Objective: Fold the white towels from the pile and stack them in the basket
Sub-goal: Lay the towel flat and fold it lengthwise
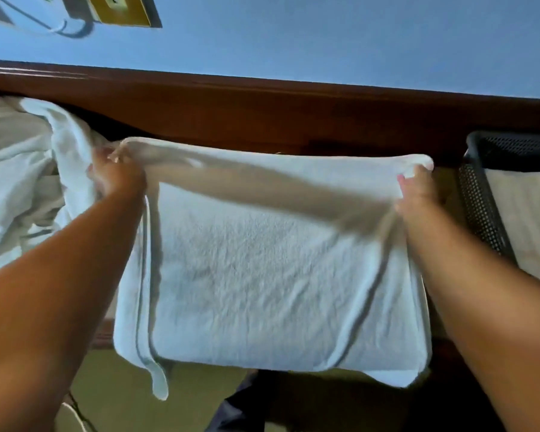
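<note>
A white towel (pixel 262 269) hangs doubled over in front of me, its folded edge stretched between my hands. My left hand (pixel 116 176) pinches the upper left corner. My right hand (pixel 415 191) pinches the upper right corner. The towel's lower edge hangs past the near edge of the furniture, with a loose hem dangling at the lower left. The pile of white towels (pixel 22 182) lies crumpled at the left, just beyond my left hand. A dark mesh basket (pixel 480 213) stands at the right edge, with a folded white towel (pixel 530 219) inside it.
A dark brown wooden headboard (pixel 293 113) runs across behind the towel, below a blue wall. A brass outlet plate (pixel 113 7) and a white cord are on the wall at the upper left. Greenish floor shows at the bottom.
</note>
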The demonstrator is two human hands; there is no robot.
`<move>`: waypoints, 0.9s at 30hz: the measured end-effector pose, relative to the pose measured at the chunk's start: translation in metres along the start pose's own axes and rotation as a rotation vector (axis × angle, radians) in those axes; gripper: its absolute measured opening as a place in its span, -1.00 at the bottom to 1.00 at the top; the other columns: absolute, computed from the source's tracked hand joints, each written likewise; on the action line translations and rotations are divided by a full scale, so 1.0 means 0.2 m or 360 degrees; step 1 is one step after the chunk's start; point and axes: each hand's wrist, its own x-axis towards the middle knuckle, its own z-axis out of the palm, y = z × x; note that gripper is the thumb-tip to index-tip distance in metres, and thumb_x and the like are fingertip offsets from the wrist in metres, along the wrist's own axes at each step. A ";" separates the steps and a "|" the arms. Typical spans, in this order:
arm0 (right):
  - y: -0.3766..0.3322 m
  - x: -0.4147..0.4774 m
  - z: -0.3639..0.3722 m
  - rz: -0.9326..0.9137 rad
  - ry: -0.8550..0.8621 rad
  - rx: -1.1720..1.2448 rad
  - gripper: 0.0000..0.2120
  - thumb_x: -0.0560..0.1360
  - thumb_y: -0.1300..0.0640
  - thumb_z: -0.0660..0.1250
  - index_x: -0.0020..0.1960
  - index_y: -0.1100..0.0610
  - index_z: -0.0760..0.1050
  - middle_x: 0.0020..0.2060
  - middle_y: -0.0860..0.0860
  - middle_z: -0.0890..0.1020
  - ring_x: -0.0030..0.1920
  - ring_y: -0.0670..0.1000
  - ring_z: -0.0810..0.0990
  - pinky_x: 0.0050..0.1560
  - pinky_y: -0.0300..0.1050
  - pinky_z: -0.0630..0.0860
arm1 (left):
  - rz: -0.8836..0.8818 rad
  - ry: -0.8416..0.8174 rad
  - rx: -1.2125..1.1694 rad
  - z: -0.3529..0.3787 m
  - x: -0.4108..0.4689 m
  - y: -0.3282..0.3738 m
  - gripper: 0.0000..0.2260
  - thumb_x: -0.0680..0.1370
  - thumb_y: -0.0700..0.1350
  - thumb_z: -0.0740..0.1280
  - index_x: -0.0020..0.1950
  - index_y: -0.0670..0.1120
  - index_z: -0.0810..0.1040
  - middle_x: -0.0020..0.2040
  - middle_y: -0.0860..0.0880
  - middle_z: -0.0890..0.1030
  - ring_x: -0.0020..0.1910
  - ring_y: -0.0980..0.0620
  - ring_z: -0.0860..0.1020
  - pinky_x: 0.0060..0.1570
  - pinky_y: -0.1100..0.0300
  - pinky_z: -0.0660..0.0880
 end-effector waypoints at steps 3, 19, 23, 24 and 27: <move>0.17 0.07 0.05 -0.0410 -0.0267 -0.1148 -0.55 0.50 -0.17 0.43 0.29 0.03 0.49 0.19 -0.04 0.54 0.24 -0.02 0.53 0.24 -0.10 0.45 | 0.0549 -0.0331 0.0668 0.18 -0.02 -0.04 -0.50 0.64 0.03 0.27 0.55 -0.02 0.25 0.64 -0.16 -0.10 0.59 -0.08 0.12 0.49 0.15 0.17; 0.66 0.36 -0.31 -0.0849 -0.0419 -0.2625 -0.08 0.42 -0.57 0.02 0.62 -0.16 -0.16 0.62 0.01 -0.21 0.61 0.10 -0.21 0.54 0.30 -0.15 | 0.1099 -0.1144 0.1644 1.12 -0.95 -0.50 -0.24 0.53 0.43 -0.05 0.60 0.20 -0.32 0.60 -0.07 -0.41 0.57 -0.19 -0.37 0.51 -0.31 -0.24; 0.58 0.55 -0.22 -0.0941 -0.0336 -0.2605 -0.12 0.47 -0.51 0.02 0.63 -0.08 -0.07 0.63 0.06 -0.10 0.62 0.12 -0.14 0.53 0.32 -0.06 | 0.1170 -0.1128 0.1659 1.34 -0.80 -0.37 -0.23 0.53 0.42 -0.01 0.62 0.19 -0.26 0.63 -0.06 -0.33 0.60 -0.16 -0.31 0.52 -0.32 -0.19; 0.57 0.58 -0.21 -0.0965 -0.0322 -0.2596 -0.13 0.47 -0.50 0.02 0.63 -0.07 -0.04 0.63 0.06 -0.09 0.62 0.12 -0.13 0.53 0.33 -0.06 | 0.1153 -0.1104 0.1646 1.37 -0.78 -0.36 -0.23 0.52 0.41 0.00 0.62 0.19 -0.24 0.64 -0.06 -0.30 0.61 -0.15 -0.30 0.52 -0.31 -0.18; 0.57 0.63 -0.21 -0.1020 -0.0323 -0.2610 -0.14 0.48 -0.46 0.03 0.63 -0.04 0.00 0.63 0.08 -0.08 0.62 0.13 -0.13 0.53 0.33 -0.08 | 0.1154 -0.1067 0.1651 1.40 -0.76 -0.35 -0.23 0.51 0.39 0.00 0.63 0.19 -0.23 0.64 -0.07 -0.27 0.61 -0.13 -0.29 0.53 -0.29 -0.20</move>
